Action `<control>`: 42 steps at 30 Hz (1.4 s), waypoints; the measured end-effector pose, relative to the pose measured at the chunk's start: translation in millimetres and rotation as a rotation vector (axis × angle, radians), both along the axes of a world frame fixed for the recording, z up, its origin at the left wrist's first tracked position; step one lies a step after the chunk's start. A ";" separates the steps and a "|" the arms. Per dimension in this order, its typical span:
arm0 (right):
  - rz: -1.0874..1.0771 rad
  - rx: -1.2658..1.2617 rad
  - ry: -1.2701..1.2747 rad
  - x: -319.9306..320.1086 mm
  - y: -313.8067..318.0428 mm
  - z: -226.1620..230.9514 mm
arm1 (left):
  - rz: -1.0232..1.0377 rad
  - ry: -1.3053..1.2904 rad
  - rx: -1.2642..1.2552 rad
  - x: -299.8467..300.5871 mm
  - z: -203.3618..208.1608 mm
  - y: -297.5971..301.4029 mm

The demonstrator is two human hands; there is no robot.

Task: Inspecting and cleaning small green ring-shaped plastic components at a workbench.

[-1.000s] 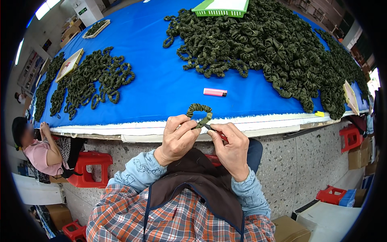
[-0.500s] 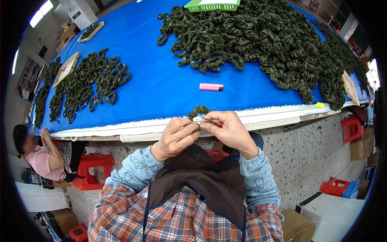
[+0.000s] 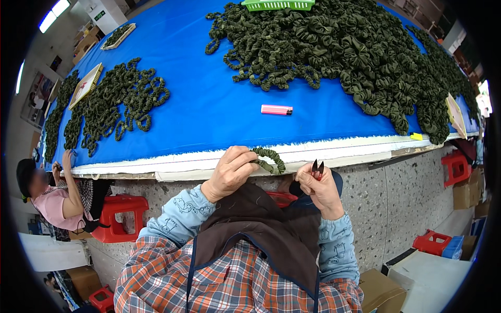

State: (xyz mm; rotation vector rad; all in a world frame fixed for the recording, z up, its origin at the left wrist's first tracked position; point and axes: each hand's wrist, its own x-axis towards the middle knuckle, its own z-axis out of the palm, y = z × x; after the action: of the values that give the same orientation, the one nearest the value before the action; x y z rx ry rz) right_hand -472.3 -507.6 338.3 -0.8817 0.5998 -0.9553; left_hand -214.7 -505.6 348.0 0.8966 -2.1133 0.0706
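Blue desk (image 3: pixel 209 115) piled with scrunchies (image 3: pixel 355 52); left hand (image 3: pixel 229 172) pinches one scrunchie (image 3: pixel 269 159) at desk edge, right hand (image 3: pixel 318 185) closed on snips (image 3: pixel 317 168), blades up, clear of fabric

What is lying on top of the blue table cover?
On the blue cover lie a large pile of dark green scrunchies, a smaller heap, a pink lighter, flat cards and a green basket. Anything beneath the piles is hidden.
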 end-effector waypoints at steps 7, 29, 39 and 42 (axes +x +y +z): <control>-0.161 0.044 -0.130 13.7 -11.8 8.1 | -0.033 0.043 0.048 -1.8 -1.8 -0.4; -0.190 -0.456 0.575 41.5 -47.2 34.0 | 0.068 0.324 0.677 -42.2 -6.7 -43.0; -0.328 -0.879 1.089 13.3 -49.8 37.8 | 0.115 0.629 0.792 -49.4 1.1 -38.1; -0.298 -1.038 1.181 16.5 -53.3 32.8 | 0.110 0.614 0.754 -51.4 -2.3 -38.5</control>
State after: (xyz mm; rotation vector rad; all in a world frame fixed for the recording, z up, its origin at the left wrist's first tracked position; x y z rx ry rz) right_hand -455.9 -560.9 371.1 -2.4010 1.2792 -0.9270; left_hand -266.1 -544.2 345.6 1.2582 -1.4913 -0.8849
